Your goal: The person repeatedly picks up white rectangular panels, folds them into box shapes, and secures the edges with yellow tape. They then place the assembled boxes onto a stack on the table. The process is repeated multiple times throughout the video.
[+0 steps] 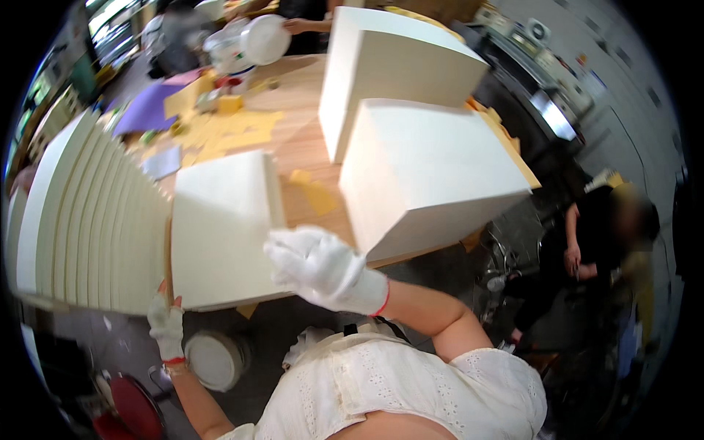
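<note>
A cream-white flat box (220, 227) lies tilted at the wooden table's near edge.

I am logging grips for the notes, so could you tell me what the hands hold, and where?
The left hand pinches the near left corner of the cream flat box. The right hand rests at its near right edge; a grip cannot be told.

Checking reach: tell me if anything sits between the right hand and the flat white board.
Nothing visible does. The right hand hovers at the board's right edge, no object between; the left hand touches its lower-left corner.
</note>
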Action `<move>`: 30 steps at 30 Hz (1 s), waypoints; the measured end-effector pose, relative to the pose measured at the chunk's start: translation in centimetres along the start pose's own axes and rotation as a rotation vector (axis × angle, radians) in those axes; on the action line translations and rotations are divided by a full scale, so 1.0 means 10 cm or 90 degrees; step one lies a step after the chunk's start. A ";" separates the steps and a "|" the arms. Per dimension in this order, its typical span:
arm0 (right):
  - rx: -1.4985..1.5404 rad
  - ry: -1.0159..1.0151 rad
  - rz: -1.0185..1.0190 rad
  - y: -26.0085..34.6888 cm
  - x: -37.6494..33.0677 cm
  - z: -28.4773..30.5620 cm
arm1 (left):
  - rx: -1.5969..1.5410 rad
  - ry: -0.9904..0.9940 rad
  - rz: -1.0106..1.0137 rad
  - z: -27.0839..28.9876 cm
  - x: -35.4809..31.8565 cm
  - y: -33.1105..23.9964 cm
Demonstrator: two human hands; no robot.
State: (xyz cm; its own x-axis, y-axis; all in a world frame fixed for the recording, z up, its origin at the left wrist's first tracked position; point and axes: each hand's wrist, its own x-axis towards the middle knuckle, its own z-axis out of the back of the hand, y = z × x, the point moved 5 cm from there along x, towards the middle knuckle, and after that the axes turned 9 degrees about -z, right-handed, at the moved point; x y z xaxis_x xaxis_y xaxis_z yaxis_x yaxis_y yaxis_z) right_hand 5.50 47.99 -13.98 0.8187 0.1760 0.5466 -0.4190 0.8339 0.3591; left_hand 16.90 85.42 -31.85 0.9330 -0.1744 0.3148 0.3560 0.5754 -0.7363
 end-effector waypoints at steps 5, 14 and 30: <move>-0.330 -0.020 -0.134 -0.59 0.06 0.82 | -0.041 0.021 -0.233 -0.53 0.40 -1.67; -0.344 -0.046 -0.338 -1.58 -0.87 1.78 | -0.080 0.244 -0.558 -1.85 0.98 -4.08; 0.160 -0.442 -0.489 -3.45 -2.86 3.12 | 0.093 0.511 -0.790 -4.01 0.30 -6.34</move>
State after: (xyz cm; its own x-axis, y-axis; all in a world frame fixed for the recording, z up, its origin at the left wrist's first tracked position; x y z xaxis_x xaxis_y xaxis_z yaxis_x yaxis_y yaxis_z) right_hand -15.73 -2.12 -18.34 0.5282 -0.7542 0.3900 -0.0194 0.4485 0.8936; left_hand -0.74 16.39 -8.19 -0.1591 -0.9579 0.2389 0.9643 -0.2027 -0.1706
